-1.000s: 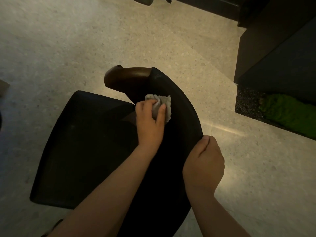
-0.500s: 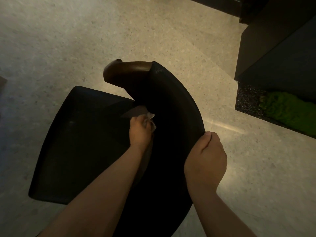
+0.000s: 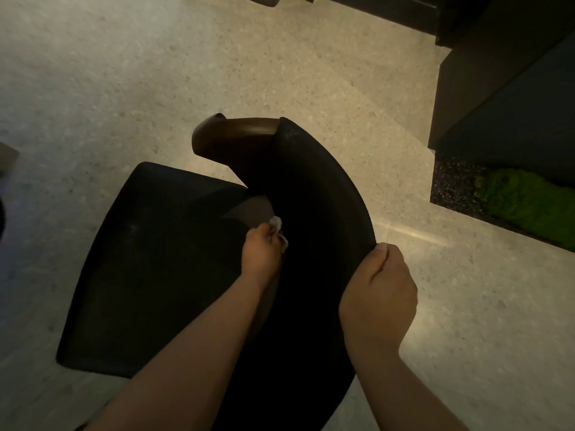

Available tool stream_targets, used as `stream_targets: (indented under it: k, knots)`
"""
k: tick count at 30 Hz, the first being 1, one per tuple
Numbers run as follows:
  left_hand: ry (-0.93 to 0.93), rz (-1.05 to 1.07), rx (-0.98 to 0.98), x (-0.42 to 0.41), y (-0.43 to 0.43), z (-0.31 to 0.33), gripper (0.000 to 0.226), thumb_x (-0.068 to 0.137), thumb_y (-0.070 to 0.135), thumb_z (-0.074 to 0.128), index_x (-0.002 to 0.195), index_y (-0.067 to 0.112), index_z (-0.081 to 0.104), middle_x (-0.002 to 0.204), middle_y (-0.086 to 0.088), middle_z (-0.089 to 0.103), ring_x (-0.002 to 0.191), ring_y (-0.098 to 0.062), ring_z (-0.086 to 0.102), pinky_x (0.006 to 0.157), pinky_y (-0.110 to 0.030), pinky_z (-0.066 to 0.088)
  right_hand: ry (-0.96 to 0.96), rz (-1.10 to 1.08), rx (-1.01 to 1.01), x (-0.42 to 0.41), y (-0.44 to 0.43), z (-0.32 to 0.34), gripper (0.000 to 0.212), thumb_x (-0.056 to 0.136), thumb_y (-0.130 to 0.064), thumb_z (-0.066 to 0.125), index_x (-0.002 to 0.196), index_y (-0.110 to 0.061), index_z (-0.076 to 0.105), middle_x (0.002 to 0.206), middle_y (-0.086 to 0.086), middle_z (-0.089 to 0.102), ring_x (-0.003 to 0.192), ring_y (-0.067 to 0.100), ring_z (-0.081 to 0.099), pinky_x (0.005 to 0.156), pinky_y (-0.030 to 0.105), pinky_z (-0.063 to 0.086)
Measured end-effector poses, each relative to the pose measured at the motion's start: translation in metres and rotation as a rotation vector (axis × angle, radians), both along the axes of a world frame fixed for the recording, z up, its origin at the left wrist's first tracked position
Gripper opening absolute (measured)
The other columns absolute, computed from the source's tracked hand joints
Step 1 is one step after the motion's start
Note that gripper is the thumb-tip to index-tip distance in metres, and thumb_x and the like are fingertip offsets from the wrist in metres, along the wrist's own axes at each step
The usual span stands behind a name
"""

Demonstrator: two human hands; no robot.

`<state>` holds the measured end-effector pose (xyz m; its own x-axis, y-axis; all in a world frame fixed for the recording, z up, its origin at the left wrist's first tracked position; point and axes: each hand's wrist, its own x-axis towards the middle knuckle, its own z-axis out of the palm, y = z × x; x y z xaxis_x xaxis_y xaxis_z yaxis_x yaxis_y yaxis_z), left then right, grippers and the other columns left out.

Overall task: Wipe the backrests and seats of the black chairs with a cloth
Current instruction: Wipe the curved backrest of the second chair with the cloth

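**Working the cloth along the inside of the backrest**

My left fingers (image 3: 268,236) are clenching the bunched pale cloth (image 3: 278,226) and pressing it against the inner face of the black backrest (image 3: 326,197), low down near where it meets the seat (image 3: 149,259). Only a scrap of cloth is peeking past my left hand (image 3: 259,255), so I cannot quite tell how much of it is touching the surface. My right hand (image 3: 378,293) is curling over the backrest's top edge and bracing it.

To do this pass well, I am planning on:
- spreading the cloth flatter under my palm;
- following the curve in overlapping sweeps toward the wooden armrest (image 3: 233,135);
- pushing into the crease above the seat, where dust tends to gather.

The right grip should be holding firm, so nothing is sliding on the smooth floor (image 3: 155,73). By my judgement the seat is waiting for its own pass.
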<state>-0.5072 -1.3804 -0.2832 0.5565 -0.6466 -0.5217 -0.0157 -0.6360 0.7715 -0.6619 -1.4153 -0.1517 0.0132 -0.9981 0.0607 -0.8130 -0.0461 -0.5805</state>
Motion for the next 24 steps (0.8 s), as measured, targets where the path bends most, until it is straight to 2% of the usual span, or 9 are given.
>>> stream_targets:
  k: [2,5,11,16,21,23,24]
  knots:
    - [-0.008,-0.054,0.035,0.01,0.004,0.004,0.019,0.101,0.026,0.048,0.116,0.02,0.059,0.117,-0.006,0.055,0.093,-0.015,0.061,0.086,-0.032,0.052,-0.011,0.002,0.01,0.0,0.0,0.0,0.032,0.104,-0.025,0.031,0.08,-0.017,0.052,0.063,-0.008,0.047,0.055,0.007,0.046,0.052,0.018,0.027]
    - [-0.122,0.004,0.006,0.021,0.012,0.022,0.021,0.1,0.031,0.049,0.116,0.021,0.059,0.116,-0.001,0.052,0.088,-0.009,0.059,0.077,-0.023,0.048,-0.066,0.023,0.058,-0.003,-0.001,0.003,0.034,0.104,-0.026,0.029,0.081,-0.017,0.052,0.066,-0.006,0.049,0.059,0.008,0.048,0.054,0.02,0.03]
    - [-0.277,0.055,-0.091,0.027,0.015,0.068,0.03,0.099,0.029,0.052,0.126,0.019,0.057,0.118,0.0,0.049,0.089,-0.004,0.055,0.072,-0.012,0.04,-0.095,0.111,0.163,-0.001,-0.011,0.016,0.026,0.103,-0.029,0.03,0.091,-0.021,0.052,0.075,-0.011,0.052,0.068,0.005,0.051,0.058,0.015,0.032]
    - [-0.305,0.075,-0.22,0.019,-0.004,0.108,0.021,0.098,0.031,0.053,0.119,0.027,0.055,0.119,0.004,0.043,0.091,-0.001,0.054,0.073,-0.009,0.041,-0.066,0.2,0.138,0.013,-0.047,0.021,0.02,0.104,-0.03,0.035,0.094,-0.024,0.052,0.082,-0.009,0.053,0.071,0.003,0.05,0.062,0.012,0.033]
    - [-0.416,0.11,-0.305,0.016,-0.026,0.132,0.019,0.096,0.03,0.058,0.113,0.025,0.052,0.115,0.004,0.046,0.088,0.001,0.053,0.067,-0.003,0.042,0.0,0.23,0.089,0.018,-0.054,0.009,0.028,0.104,-0.032,0.035,0.086,-0.019,0.053,0.076,-0.003,0.056,0.066,0.011,0.051,0.057,0.017,0.034]
    - [-0.442,0.153,-0.349,0.013,-0.037,0.14,0.014,0.095,0.03,0.059,0.107,0.026,0.054,0.115,0.002,0.047,0.089,0.0,0.053,0.069,0.003,0.04,0.008,0.228,0.081,0.018,-0.054,0.008,0.027,0.103,-0.032,0.036,0.086,-0.02,0.053,0.076,-0.005,0.055,0.064,0.009,0.05,0.056,0.017,0.033]
    - [-0.46,0.166,-0.386,0.009,-0.043,0.144,0.011,0.095,0.031,0.06,0.104,0.026,0.056,0.114,0.002,0.048,0.09,0.0,0.053,0.072,0.0,0.042,0.014,0.23,0.076,0.017,-0.055,0.007,0.028,0.103,-0.031,0.036,0.084,-0.019,0.053,0.075,-0.005,0.054,0.063,0.009,0.048,0.055,0.017,0.032]
